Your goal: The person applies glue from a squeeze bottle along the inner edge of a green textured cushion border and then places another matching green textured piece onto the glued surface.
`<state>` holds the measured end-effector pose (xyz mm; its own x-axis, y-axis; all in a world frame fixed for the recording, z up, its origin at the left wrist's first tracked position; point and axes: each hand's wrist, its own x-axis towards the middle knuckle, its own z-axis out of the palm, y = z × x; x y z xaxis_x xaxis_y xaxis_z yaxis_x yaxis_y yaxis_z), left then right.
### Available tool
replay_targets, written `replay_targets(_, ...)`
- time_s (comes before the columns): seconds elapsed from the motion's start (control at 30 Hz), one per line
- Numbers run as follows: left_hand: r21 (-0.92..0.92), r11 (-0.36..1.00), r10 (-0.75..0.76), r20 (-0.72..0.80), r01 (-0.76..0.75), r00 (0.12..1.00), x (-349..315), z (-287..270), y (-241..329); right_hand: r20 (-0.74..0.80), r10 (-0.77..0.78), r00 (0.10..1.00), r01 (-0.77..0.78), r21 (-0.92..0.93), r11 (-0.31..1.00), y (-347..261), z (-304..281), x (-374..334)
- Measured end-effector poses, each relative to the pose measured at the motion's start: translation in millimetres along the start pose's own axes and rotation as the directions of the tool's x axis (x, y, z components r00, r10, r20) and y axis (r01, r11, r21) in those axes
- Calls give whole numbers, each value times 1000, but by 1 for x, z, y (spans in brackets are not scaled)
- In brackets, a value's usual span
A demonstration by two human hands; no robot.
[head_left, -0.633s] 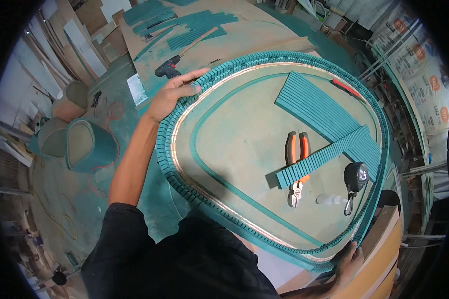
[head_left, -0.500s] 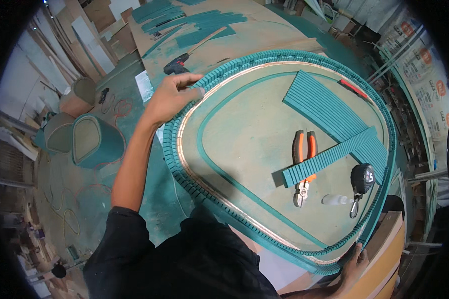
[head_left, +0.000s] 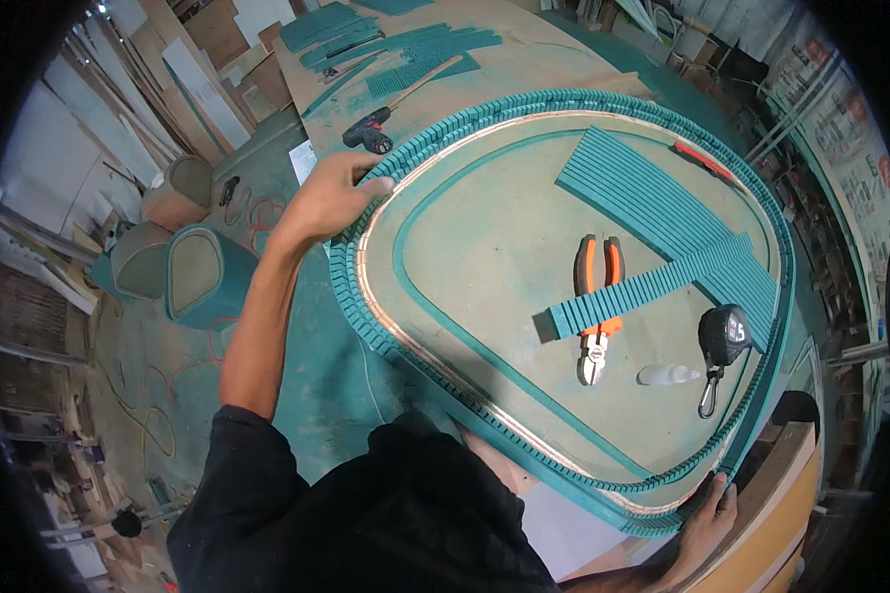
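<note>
A large rounded panel lies in front of me, ringed by a teal, closely slotted strip that bends around its rim. At the far left curve, my left hand is closed over this strip, its thumb on the inner side and its fingers outside. My right hand grips the outer rim at the near right corner, its palm partly hidden. On the panel lie a wide slotted teal board and a narrower slotted piece, which crosses orange-handled cutting pliers.
A black tape measure with a carabiner, a small clear bottle and a red-handled tool rest on the panel. Behind are a cordless drill and teal strips. Curved teal forms and cables occupy the floor at left.
My left hand has slid slightly along the strip toward me, still holding it. The right hand stays at its corner. The whole view has shifted a little.
</note>
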<state>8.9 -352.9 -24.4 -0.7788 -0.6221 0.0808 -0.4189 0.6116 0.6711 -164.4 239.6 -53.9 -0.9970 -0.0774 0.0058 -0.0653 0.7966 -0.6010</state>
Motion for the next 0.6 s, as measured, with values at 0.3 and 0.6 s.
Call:
replay_targets(0.3,208,973,-97,-30,101,995,-1,0,-1,-7,22,1000,-21,107,994,6,2,-2)
replay_targets(0.6,131,956,-272,64,262,960,-38,-11,-4,11,49,999,-50,250,967,8,7,1)
